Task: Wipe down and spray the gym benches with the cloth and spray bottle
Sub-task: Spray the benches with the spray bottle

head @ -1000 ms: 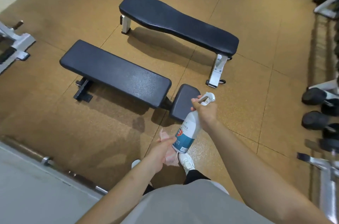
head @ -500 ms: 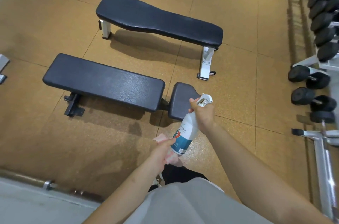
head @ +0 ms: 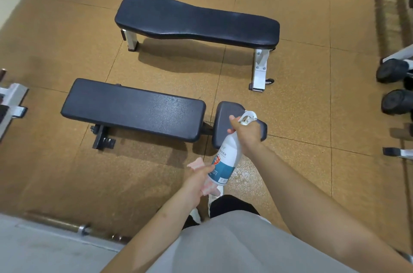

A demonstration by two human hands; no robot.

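Two black padded benches stand on the brown floor. The near bench (head: 134,108) has a long pad and a small seat pad (head: 225,116) at its right end. The far bench (head: 196,20) has white legs. My right hand (head: 245,134) grips the neck of a white spray bottle (head: 225,161) with a blue label, held over the seat pad's near edge. My left hand (head: 196,178) holds a pink cloth (head: 195,164) against the bottle's base.
Black dumbbells (head: 393,71) lie on a rack at the right edge. A white machine frame (head: 11,102) sits at the left edge. A steel barbell (head: 73,227) lies along a grey platform at the lower left. My shoes (head: 214,196) are below the bottle.
The view has shifted so the benches sit further right and nearer. Both hands keep the same hold on the bottle and cloth.
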